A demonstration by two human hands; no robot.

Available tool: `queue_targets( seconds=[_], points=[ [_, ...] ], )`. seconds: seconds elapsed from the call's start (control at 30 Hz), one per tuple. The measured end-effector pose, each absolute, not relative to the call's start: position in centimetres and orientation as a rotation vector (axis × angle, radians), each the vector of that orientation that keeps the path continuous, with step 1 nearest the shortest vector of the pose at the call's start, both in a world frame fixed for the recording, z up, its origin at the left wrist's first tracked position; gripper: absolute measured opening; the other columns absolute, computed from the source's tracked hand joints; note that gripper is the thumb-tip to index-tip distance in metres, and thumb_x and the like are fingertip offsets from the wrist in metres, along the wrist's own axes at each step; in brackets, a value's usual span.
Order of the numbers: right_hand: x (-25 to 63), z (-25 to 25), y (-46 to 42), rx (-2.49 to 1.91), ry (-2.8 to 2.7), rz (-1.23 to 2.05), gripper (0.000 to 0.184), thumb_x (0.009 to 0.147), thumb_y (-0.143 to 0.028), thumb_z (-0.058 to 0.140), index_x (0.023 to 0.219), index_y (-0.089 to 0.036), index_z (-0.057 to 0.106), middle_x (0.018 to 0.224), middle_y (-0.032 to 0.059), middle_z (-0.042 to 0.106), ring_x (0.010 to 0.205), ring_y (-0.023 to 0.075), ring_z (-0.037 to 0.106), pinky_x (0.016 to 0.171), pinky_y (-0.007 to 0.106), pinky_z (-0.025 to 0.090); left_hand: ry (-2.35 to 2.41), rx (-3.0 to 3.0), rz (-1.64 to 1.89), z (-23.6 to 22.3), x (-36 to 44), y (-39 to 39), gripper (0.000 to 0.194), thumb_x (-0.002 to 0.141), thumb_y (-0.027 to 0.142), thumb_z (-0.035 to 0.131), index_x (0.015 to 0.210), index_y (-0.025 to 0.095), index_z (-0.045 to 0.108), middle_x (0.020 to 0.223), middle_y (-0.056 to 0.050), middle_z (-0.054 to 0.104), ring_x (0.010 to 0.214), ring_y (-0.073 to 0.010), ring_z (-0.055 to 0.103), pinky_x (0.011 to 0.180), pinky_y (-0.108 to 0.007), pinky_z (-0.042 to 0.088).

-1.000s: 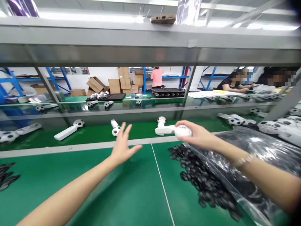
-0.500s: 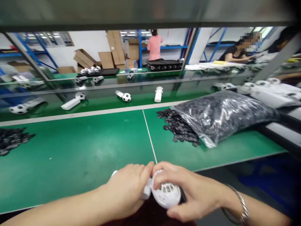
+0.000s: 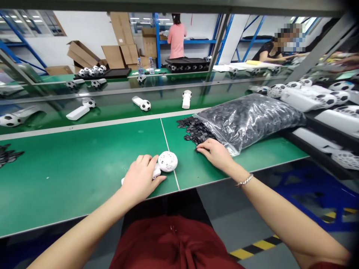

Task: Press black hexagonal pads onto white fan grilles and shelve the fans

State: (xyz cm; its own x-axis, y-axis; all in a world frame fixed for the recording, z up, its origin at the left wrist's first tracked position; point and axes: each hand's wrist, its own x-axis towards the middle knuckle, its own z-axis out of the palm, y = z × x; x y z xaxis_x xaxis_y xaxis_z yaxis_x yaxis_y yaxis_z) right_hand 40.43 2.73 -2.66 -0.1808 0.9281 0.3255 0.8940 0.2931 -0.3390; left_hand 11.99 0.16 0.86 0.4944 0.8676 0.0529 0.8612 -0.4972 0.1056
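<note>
My left hand lies closed over the handle of a white handheld fan, which rests on the green bench near its front edge. Its round, slotted head points right and stays uncovered; most of the handle is hidden under my fingers. At the near edge of a pile of small black pieces, my right hand pinches one black piece between thumb and fingertips. The pile spills from the mouth of a clear plastic bag filled with the same pieces.
More black pieces lie at the far left. Football-patterned fans sit on the belt behind the bench. At right, black trays hold several white fans. A metal post stands beyond. Two people are at the back, others at far right.
My right hand has let go of the fan's head and moved right and forward to the black pieces. My left hand has set the fan down on the bench. The view has tilted down.
</note>
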Motion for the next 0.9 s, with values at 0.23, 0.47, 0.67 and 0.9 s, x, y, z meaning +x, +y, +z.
queue_targets(
  seconds=[0.23, 0.47, 0.67, 0.9],
  points=[
    [39.8, -2.4, 3.1, -1.486, -2.481, -0.241, 0.022, 0.088, -0.025, 0.047, 0.09, -0.016, 0.067, 0.085, 0.0097, 0.063, 0.083, 0.024, 0.052, 0.072, 0.035, 0.045, 1.384, 2.53, 0.339, 1.2, 12.3, 1.0, 0.055, 0.077, 0.036, 0.058, 0.126, 0.02, 0.04, 0.119, -0.009, 0.05, 0.108, -0.0263, 0.048, 0.09, -0.04, 0.042],
    [39.4, -2.8, 3.6, -1.511, -2.507, -0.458, 0.027, 0.086, -0.008, 0.036, 0.094, -0.011, 0.062, 0.085, 0.0142, 0.062, 0.079, 0.0255, 0.054, 0.073, 0.037, 0.043, 1.391, 2.49, 0.261, 1.0, 12.4, 1.2, 0.057, 0.078, 0.038, 0.057, 0.129, 0.021, 0.037, 0.119, -0.008, 0.052, 0.101, -0.0274, 0.055, 0.086, -0.04, 0.044],
    [36.3, -1.1, 0.9, -1.242, -2.149, 0.29, 0.013, 0.086, -0.022, 0.047, 0.087, -0.02, 0.06, 0.085, 0.0051, 0.064, 0.082, 0.0194, 0.059, 0.075, 0.034, 0.047, 1.351, 2.467, 0.277, 1.2, 12.4, 0.2, 0.061, 0.077, 0.036, 0.059, 0.131, 0.022, 0.036, 0.123, -0.008, 0.051, 0.108, -0.027, 0.052, 0.09, -0.039, 0.042],
    [32.0, 0.2, -2.3, -0.974, -2.241, 0.473, 0.013, 0.089, -0.019, 0.048, 0.09, -0.022, 0.06, 0.087, 0.0022, 0.065, 0.082, 0.0166, 0.057, 0.074, 0.032, 0.041, 1.254, 2.428, 0.347, 1.4, 12.6, 0.4, 0.071, 0.071, 0.044, 0.065, 0.132, 0.019, 0.037, 0.129, -0.009, 0.048, 0.113, -0.026, 0.051, 0.093, -0.039, 0.043]
  ],
)
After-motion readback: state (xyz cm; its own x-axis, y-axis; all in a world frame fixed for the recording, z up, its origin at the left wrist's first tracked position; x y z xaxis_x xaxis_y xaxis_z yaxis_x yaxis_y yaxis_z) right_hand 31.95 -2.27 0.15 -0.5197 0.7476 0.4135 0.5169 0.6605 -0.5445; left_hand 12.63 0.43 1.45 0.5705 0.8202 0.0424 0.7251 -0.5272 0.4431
